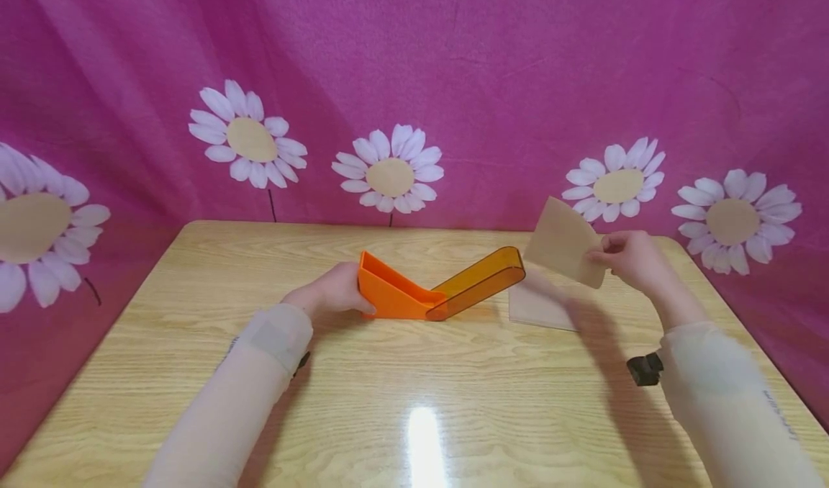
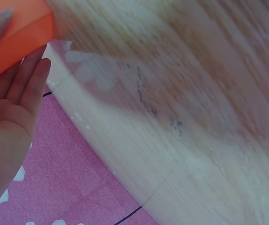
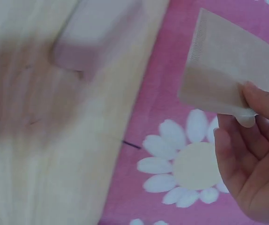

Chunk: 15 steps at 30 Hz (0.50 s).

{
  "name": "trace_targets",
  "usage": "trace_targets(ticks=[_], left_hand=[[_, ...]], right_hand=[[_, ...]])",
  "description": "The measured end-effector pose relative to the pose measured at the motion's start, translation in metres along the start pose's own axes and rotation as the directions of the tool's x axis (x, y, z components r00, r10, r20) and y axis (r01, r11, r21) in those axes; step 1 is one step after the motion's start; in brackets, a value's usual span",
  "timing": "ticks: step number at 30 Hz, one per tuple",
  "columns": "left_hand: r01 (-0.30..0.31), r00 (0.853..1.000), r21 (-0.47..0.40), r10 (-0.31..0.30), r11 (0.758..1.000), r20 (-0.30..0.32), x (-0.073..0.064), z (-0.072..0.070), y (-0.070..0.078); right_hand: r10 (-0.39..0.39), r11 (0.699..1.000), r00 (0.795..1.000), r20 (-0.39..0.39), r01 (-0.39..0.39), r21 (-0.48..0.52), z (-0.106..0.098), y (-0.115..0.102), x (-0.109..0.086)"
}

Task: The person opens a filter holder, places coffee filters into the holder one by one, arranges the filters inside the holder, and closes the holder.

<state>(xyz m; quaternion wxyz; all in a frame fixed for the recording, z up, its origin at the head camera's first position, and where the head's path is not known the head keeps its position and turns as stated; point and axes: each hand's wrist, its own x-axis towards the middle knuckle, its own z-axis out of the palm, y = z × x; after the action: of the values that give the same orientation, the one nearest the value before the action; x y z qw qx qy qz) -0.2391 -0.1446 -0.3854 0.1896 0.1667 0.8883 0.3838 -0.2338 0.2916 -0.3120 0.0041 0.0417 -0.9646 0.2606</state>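
Note:
My left hand [image 1: 333, 290] grips the back end of an orange plastic holder [image 1: 391, 297] standing on the table. Its see-through amber lid [image 1: 479, 283] is swung open and slants up to the right. In the left wrist view, thumb and fingers lie on either side of the orange holder [image 2: 24, 35]. Raised at the right, my right hand [image 1: 635, 258] pinches a brown paper coffee filter [image 1: 563, 243] by one edge. The right wrist view shows the thumb on the face of that filter [image 3: 228, 65], which has a crimped seam. Below it a stack of filters [image 1: 540, 312] lies on the table.
The light wood table [image 1: 363, 401] ends at the back against a pink curtain [image 1: 486, 99] printed with white daisies. A bright glare spot lies on the table's near middle. Small black wrist devices [image 1: 644, 369] show beside the sleeves.

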Motion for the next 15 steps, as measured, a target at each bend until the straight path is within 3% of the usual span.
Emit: trace_targets(ticks=[4,15], left_hand=[[0.005,1.0,0.006,-0.005,1.0,-0.004,-0.001,0.0,0.001],[0.035,0.999,0.001,-0.035,0.999,-0.006,-0.002,0.0,0.003]], right_hand=[[-0.03,0.999,0.997,-0.076,0.029,-0.016,-0.005,-0.014,0.001],[-0.071,0.994,0.983,-0.169,0.084,0.069,-0.014,-0.066,0.0]])
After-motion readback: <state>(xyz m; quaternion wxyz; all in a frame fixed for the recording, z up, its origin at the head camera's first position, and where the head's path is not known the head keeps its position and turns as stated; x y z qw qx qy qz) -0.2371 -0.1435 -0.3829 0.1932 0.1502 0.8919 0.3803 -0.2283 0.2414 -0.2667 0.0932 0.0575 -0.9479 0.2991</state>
